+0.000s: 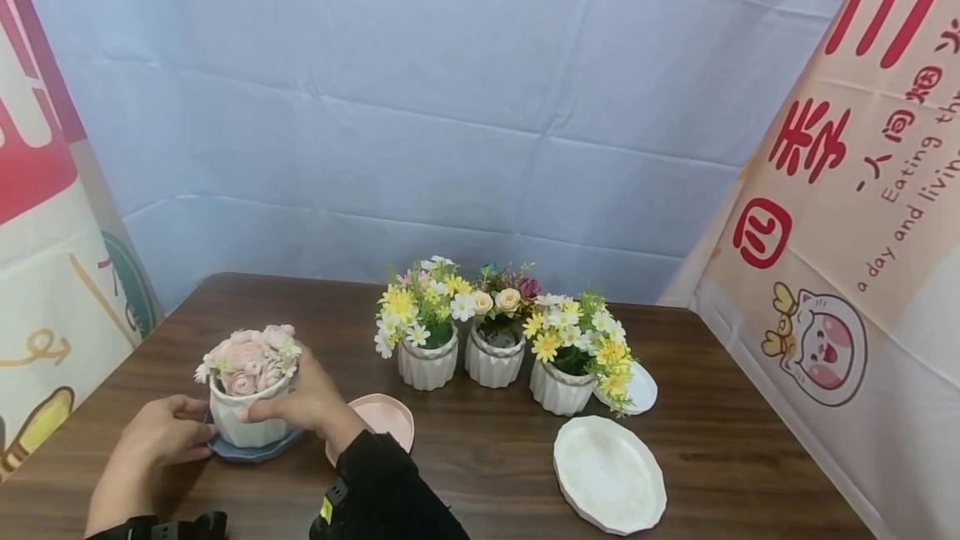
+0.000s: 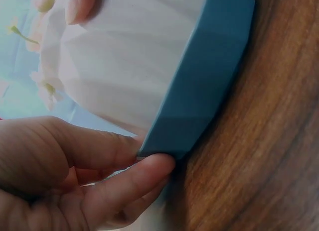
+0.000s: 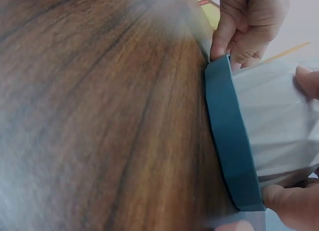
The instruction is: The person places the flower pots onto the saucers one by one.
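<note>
Head view: on the brown table (image 1: 480, 473), at its near left, a white pot of pink flowers (image 1: 247, 407) stands on a blue saucer (image 1: 255, 450). Right hand (image 1: 300, 402) curls around the pot's right wall; left hand (image 1: 161, 432) pinches the saucer's left rim. Three flower pots (image 1: 495, 357) and a white saucer (image 1: 609, 473) lie well apart to the right.

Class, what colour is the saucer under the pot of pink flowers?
The saucer is blue, a dusty teal shade; it shows best in the left wrist view.

right banner (image 1: 847, 215): "Eating", "a day and living" | red Chinese characters, including 季, 四
</note>
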Available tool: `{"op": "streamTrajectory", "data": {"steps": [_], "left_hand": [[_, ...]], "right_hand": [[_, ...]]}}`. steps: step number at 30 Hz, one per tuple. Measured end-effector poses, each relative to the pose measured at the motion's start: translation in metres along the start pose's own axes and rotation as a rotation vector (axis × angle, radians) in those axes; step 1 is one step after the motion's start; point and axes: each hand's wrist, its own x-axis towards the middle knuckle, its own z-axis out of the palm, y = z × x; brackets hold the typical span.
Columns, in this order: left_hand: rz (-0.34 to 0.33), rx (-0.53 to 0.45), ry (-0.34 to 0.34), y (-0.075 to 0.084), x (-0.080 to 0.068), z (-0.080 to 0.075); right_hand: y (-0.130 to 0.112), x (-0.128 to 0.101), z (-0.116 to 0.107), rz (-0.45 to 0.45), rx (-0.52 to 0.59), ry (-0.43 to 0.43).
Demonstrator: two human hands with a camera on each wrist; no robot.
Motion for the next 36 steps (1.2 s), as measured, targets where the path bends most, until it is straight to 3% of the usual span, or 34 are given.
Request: {"op": "streamTrajectory", "data": {"steps": [21, 30, 36], "left_hand": [[-0.009, 0.056, 0.005, 0.0010, 0.0055, 0.0027], [0.008, 0.054, -0.012, -0.0001, 0.0077, 0.0026], [0.019, 0.083, -0.015, -0.0018, 0.0098, 0.0029]], "right_hand": [[0.0015, 0.0007, -0.0022, 0.008, -0.035, 0.007], [-0.0022, -0.0030, -0.0033, 0.099, -0.170, 0.036], [-0.0027, -0.0035, -0.0039, 0.059, -0.195, 0.047]]}}
